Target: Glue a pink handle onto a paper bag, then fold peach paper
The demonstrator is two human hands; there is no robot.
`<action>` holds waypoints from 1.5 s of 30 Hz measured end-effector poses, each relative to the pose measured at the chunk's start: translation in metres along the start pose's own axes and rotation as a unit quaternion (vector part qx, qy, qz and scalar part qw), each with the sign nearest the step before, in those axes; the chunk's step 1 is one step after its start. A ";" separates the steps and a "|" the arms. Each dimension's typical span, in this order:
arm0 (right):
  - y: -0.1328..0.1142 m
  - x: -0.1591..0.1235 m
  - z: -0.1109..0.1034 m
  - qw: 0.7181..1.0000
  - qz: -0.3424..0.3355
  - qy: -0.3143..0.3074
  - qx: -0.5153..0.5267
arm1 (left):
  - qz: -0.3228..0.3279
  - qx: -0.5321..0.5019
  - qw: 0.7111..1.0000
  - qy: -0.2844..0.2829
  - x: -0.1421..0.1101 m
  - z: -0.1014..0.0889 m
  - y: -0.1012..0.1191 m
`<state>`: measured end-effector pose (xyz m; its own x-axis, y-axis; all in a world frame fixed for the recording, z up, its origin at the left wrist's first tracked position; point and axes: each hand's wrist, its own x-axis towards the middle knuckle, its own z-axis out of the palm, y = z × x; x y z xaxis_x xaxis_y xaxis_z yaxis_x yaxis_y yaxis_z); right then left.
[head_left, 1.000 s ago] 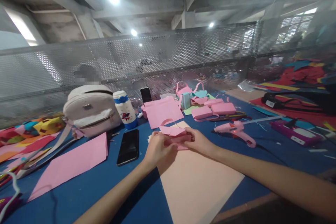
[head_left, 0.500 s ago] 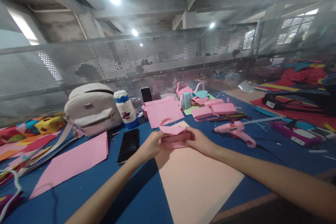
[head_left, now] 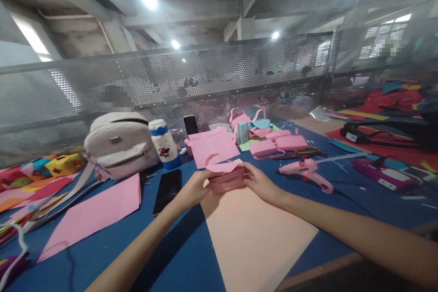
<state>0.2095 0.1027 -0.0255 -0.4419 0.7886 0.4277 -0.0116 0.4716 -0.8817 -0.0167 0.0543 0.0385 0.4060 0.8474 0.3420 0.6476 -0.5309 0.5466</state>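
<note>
Between my two hands is a small pink paper bag (head_left: 227,179) with a raised flap and a thin curved strip at its top. My left hand (head_left: 195,188) grips its left end, fingers bent around it. At the opposite end, my right hand (head_left: 260,182) pinches the paper between thumb and fingers. The bag is held over the far end of a peach-coloured sheet (head_left: 256,232). To the right of my right hand lies a pink glue gun (head_left: 306,172) on its side, with a small red light showing. Some fingertips are hidden behind the paper.
A black phone (head_left: 167,190), a pink sheet (head_left: 96,216), a white backpack (head_left: 121,146) and a bottle (head_left: 164,143) stand or lie to the left. Finished-looking pink paper bags (head_left: 277,143) sit behind. A purple device (head_left: 386,173) lies right. A perforated metal screen (head_left: 219,73) borders the back.
The pink paper bag has tilted slightly, its right end rising, and my hands have shifted a little with it. Both hands keep their hold.
</note>
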 end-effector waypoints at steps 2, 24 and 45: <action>0.001 0.001 -0.002 0.999 -0.009 0.038 -0.026 | -0.013 0.000 1.000 0.020 0.001 0.000 -0.003; -0.038 -0.012 0.000 0.935 -0.172 -0.049 -0.306 | 0.025 -0.005 0.996 0.084 -0.006 0.022 0.005; -0.053 -0.019 0.005 0.911 -0.198 -0.134 -0.335 | 0.036 -0.003 0.994 0.108 -0.009 0.027 0.011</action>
<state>0.2135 0.0608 0.0123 -0.7261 0.4214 0.5432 0.2926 0.9044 -0.3105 0.0043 0.0406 0.0211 0.3034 0.7881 0.5355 0.6185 -0.5904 0.5185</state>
